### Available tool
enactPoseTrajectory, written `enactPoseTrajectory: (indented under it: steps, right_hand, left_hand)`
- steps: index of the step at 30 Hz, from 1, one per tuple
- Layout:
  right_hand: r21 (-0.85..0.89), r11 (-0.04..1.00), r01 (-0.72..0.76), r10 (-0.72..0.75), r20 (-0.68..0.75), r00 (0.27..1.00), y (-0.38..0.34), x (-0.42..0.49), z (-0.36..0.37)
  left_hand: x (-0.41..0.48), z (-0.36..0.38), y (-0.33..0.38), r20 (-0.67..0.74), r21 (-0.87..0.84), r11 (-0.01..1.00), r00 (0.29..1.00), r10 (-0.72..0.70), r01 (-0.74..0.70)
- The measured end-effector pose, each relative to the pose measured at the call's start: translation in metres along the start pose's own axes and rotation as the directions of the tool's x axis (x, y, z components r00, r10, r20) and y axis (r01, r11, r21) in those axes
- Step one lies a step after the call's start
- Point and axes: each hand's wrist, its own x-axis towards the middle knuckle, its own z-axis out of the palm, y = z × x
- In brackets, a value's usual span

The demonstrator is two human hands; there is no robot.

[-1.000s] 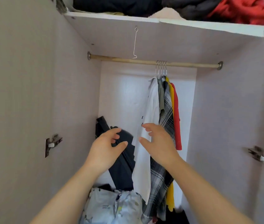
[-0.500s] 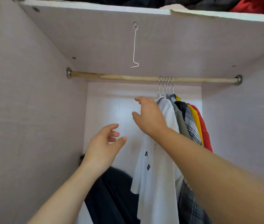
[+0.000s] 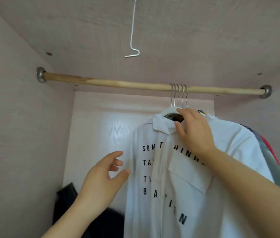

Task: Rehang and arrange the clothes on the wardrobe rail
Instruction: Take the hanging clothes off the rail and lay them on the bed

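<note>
The right hand (image 3: 194,131) reaches up to the neck of the white button-up shirt with black printed letters (image 3: 178,177). Its forefinger lies along the top of the white plastic hanger (image 3: 167,111) and its thumb is on the collar below; I cannot tell whether they close on it. The shirt hangs foremost on the round wooden wardrobe rail (image 3: 110,82), right of the middle, its front turned toward the camera. Four silver metal hanger hooks (image 3: 178,95) sit bunched together on the rail. The left hand (image 3: 105,177) hovers just beside the shirt's edge, fingers loosely spread, holding nothing. A grey garment (image 3: 273,169) and a red garment (image 3: 271,152) show behind the shirt. A thin bent wire hook (image 3: 133,31) dangles above, and a dark garment (image 3: 67,203) lies low at left.
</note>
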Motion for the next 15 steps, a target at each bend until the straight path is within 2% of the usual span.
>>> enactPoseTrajectory:
  steps: [4,9,11,15]
  right_hand:
    - [-0.089,0.996,-0.017,0.007,-0.116,0.993,0.026,0.015,0.016]
    - [-0.075,0.997,-0.015,0.000,-0.194,0.981,0.050,0.035,0.029]
    - [-0.039,0.999,-0.002,-0.006,-0.199,0.980,0.055,0.044,0.030]
    - [-0.010,0.997,0.071,-0.072,-0.166,0.984,0.054,0.061,0.029]
  left_hand:
    - [0.022,0.017,-0.002,-0.006,0.053,0.999,1.000,0.006,-0.005]
    - [0.048,0.035,0.009,-0.046,0.101,0.993,0.997,0.060,-0.055]
    - [0.057,0.039,0.018,-0.093,0.135,0.986,0.989,0.115,-0.102]
    - [0.076,0.038,0.044,-0.179,0.313,0.919,0.936,0.304,-0.239]
